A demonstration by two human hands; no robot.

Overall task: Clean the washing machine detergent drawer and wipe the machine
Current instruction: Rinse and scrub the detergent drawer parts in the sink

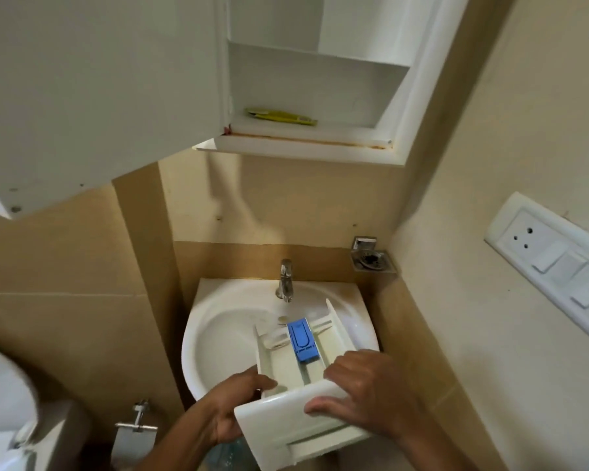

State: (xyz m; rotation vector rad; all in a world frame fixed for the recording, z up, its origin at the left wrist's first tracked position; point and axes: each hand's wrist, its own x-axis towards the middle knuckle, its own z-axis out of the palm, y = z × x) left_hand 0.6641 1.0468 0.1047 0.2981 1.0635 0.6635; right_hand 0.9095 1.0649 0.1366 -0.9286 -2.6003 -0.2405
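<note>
In the head view, the white plastic detergent drawer (288, 363) with its blue rectangular insert (303, 339) was out of the machine, tilted over the round white ceramic basin (218, 334) under the chrome tap (285, 280), the left hand (232, 409) and right hand (364, 385) each with fingers (340, 368) clasped round its front panel. No water showed, so rinsing seemed not yet begun, and wiping the machine, not in view, seemingly remained. Beige tiled walls, an open white wall cabinet (303, 96) and a white socket panel (558, 263) enclosed the basin.
</note>
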